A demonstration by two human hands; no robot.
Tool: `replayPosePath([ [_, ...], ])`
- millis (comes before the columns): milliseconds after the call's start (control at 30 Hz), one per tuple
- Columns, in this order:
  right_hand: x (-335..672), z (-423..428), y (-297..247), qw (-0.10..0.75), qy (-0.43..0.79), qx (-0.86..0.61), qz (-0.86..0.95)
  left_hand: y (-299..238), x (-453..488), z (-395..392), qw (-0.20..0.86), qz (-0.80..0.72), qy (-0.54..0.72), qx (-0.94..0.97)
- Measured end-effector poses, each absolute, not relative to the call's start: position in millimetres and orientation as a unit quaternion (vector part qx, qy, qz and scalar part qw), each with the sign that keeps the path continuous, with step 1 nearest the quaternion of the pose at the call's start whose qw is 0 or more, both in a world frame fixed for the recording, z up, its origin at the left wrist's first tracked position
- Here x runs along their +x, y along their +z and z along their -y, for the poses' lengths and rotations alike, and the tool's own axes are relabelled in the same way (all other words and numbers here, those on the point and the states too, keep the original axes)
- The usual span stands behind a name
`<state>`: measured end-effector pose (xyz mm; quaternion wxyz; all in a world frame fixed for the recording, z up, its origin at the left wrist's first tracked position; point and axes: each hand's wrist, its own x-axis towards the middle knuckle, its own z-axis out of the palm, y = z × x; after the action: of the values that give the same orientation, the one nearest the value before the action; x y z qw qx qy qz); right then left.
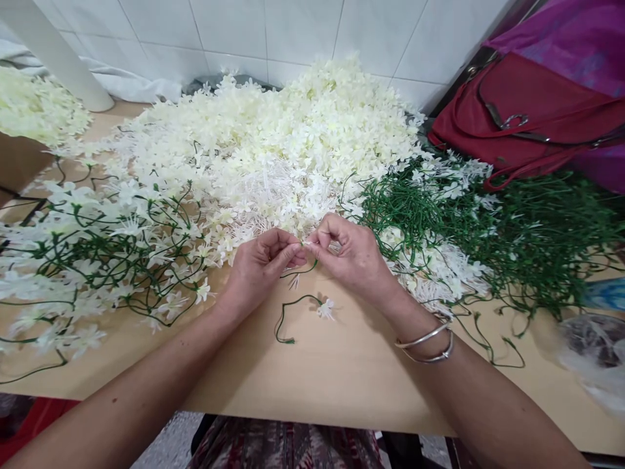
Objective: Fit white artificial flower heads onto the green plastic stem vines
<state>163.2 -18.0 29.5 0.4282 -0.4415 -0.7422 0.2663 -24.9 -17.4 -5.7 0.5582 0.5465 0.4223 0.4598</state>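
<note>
My left hand and my right hand meet fingertip to fingertip above the table, both closed in a pinch. Between them is a thin green artificial flower stem, its tip mostly hidden by my fingers. A small tuft of pale stamens shows just below my left fingertips. On the tabletop under my hands lies a separate green stem with a white stamen tuft at one end.
Loose white artificial petals are heaped against the tiled wall. Assembled white flowers lie at left, bundles of green stems at right. A red handbag stands behind, and a clear plastic bag sits near the right edge.
</note>
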Motion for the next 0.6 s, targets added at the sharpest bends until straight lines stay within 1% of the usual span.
replayPosePath([
  [133, 161.4, 17.4, 28.9, 0.440, 0.304, -0.440, 0.722, -4.9, -25.3, 17.6, 0.555, -0.431, 0.454, 0.548],
  [300, 159.8, 14.1, 25.0, 0.442, 0.308, -0.450, 0.712, -3.4, -24.3, 17.4, 0.557, -0.429, 0.453, 0.548],
  [500, 166.5, 4.9, 18.8, 0.489, 0.483, -0.386, 0.616, 1.2, -21.2, 18.3, 0.557, -0.416, 0.474, 0.541],
  [600, 170.9, 4.6, 19.0, 0.484, 0.516, -0.379, 0.596, 4.1, -21.4, 17.6, 0.556, -0.418, 0.481, 0.533],
])
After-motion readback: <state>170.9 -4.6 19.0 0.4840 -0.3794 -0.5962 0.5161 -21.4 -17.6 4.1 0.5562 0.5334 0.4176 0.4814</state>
